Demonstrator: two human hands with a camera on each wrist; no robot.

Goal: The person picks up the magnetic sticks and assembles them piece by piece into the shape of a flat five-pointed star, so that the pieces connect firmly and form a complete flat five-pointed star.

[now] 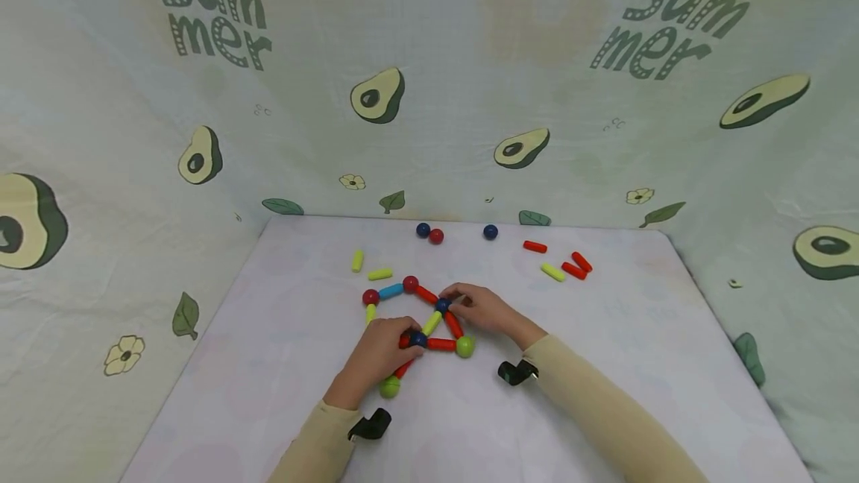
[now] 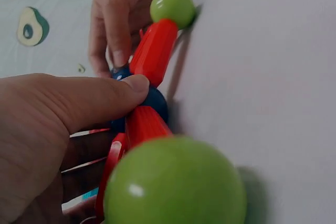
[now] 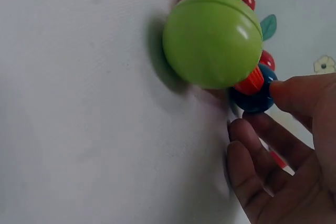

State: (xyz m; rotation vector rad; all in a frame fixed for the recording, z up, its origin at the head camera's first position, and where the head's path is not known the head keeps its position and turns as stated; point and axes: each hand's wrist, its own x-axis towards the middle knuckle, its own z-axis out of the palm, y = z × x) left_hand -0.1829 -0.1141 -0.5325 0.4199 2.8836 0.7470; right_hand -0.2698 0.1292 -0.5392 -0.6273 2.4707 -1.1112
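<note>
A flat frame of coloured balls and short rods lies on the table. My left hand pinches its near dark blue ball, thumb across it in the left wrist view. My right hand holds the farther dark blue ball between thumb and fingers. A yellow rod joins these two balls. Red rods run from both to a green ball. Another green ball sits near my left wrist. Two red balls with a blue rod between them form the far side. My left hand hides part of the frame.
Loose yellow rods lie behind the frame at left. Two dark blue balls and a red ball rest near the table's back edge. Several red rods and a yellow rod lie at back right. A printed cloth hangs behind.
</note>
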